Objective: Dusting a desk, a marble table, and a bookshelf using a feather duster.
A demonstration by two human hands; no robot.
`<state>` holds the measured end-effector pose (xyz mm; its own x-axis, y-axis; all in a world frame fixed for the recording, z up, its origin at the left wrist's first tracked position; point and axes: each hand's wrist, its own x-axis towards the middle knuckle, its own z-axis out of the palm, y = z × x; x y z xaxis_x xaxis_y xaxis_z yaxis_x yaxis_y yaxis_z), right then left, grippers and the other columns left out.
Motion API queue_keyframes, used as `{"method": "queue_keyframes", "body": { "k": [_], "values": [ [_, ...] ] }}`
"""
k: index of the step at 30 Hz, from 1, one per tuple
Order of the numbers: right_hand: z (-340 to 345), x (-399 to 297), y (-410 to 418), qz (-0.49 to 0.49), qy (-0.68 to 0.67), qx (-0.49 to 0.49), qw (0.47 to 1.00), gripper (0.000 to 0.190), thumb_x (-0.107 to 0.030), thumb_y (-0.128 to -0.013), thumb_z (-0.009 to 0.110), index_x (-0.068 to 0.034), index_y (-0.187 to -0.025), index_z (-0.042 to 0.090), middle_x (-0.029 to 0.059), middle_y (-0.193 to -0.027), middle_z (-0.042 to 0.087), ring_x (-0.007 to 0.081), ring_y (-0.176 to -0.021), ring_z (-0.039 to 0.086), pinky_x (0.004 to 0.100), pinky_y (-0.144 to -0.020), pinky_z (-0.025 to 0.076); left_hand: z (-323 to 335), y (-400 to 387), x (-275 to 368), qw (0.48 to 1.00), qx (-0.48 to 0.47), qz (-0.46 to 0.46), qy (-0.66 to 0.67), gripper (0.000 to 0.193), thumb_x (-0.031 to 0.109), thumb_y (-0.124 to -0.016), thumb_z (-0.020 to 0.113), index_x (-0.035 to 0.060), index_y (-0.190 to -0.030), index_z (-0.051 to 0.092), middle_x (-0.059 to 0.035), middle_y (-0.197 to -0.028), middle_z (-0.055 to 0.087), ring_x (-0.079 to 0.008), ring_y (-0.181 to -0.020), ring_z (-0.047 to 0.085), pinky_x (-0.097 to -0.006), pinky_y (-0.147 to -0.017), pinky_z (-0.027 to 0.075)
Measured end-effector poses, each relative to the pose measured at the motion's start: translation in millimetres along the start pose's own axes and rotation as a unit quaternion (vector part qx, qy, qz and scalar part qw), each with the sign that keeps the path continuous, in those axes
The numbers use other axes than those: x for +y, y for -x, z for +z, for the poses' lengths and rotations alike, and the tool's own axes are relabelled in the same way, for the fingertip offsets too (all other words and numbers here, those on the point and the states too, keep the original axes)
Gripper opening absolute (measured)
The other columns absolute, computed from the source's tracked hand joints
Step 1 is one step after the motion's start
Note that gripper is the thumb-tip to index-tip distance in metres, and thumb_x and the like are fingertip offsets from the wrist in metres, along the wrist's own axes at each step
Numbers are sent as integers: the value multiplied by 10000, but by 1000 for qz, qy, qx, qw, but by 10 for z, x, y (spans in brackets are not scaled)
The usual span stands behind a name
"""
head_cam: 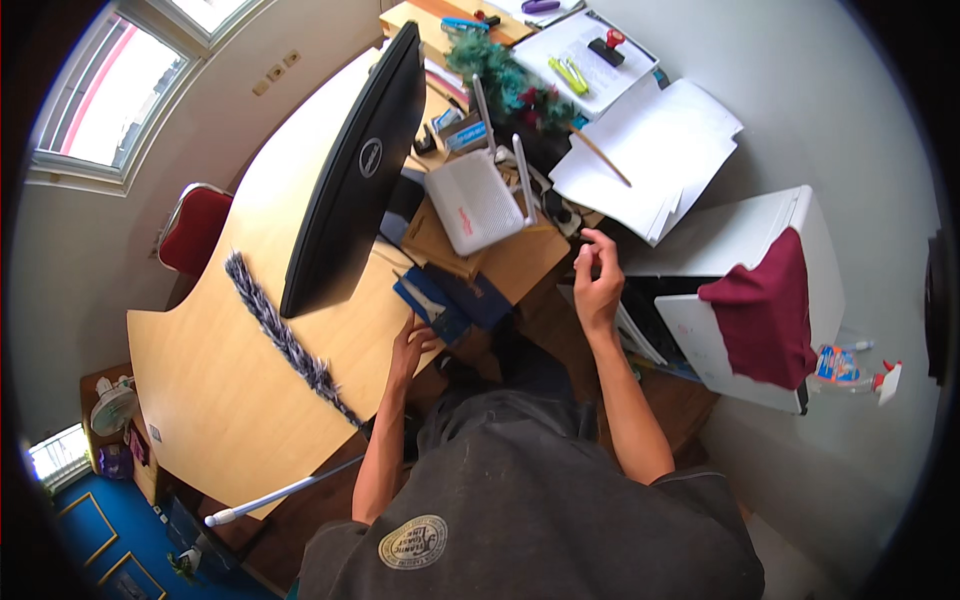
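My left hand (411, 349) is at the front edge of the wooden desk (202, 360), fingers spread beside a blue booklet (431, 304). Whether its fingertips touch the booklet is hard to tell. Raised over the gap between desk and white cabinet, my right hand (600, 285) has loosely curled fingers with nothing visible in them. Beyond it sits a white router (476, 202) with two antennas, resting on a brown box (431, 240). A grey fluffy duster (281, 337) lies across the desk on my left, and its pale handle (277, 495) sticks out past the edge.
A black Dell monitor (360, 172) stands by the router. Loose papers (652, 157) carry a pencil (600, 154). Teal tinsel (487, 67) lies behind. On the white cabinet (727, 225) hangs a maroon cloth (765, 315), near a spray bottle (844, 371). A red chair (196, 229) stands beyond the desk.
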<state>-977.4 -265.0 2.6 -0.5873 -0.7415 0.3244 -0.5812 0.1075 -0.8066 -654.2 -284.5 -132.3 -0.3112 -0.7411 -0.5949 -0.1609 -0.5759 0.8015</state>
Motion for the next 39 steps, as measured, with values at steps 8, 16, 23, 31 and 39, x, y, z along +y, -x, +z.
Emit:
{"method": "queue_keyframes", "body": {
  "k": [8,16,23,31,39],
  "values": [
    [399,127,-1423,9,-107,8,994,254,-19,-884,497,-43,-1133,542,49,-601,508,125,-569,507,275,-615,448,51,-57,-25,993,96,-52,52,482,104,-952,439,20,-1413,326,-172,-1121,591,-233,-904,639,-310,-771,534],
    [1389,200,-2845,-81,-84,-76,990,291,-55,-861,503,-65,-1152,514,116,-600,564,258,-542,572,358,-549,446,45,-183,-141,964,192,-30,-182,212,89,-881,575,51,-1083,524,-104,-857,615,-176,-727,627,-299,-631,496],
    [2328,464,-3867,-110,45,-146,982,298,-195,-843,556,-109,-1128,555,172,-811,645,360,-781,636,458,-717,494,106,-406,-145,918,219,-58,-325,501,-42,-699,687,57,-1112,422,-198,-902,497,-368,-766,589,-427,-701,482],
    [3222,425,-4434,-170,285,-250,910,380,-327,-800,655,-90,-1097,633,128,-1170,576,301,-1158,511,463,-895,481,260,-559,-83,876,283,-113,-374,565,17,-702,726,65,-1190,445,-239,-949,563,-415,-908,606,-454,-752,511],
    [3424,216,-4586,-122,385,-374,835,367,-228,-794,686,-121,-1140,632,120,-1196,603,273,-1149,549,404,-944,473,277,-469,-11,885,279,-102,-359,529,125,-811,637,165,-1283,401,-270,-997,506,-461,-938,576,-489,-795,480]
  ]
}}
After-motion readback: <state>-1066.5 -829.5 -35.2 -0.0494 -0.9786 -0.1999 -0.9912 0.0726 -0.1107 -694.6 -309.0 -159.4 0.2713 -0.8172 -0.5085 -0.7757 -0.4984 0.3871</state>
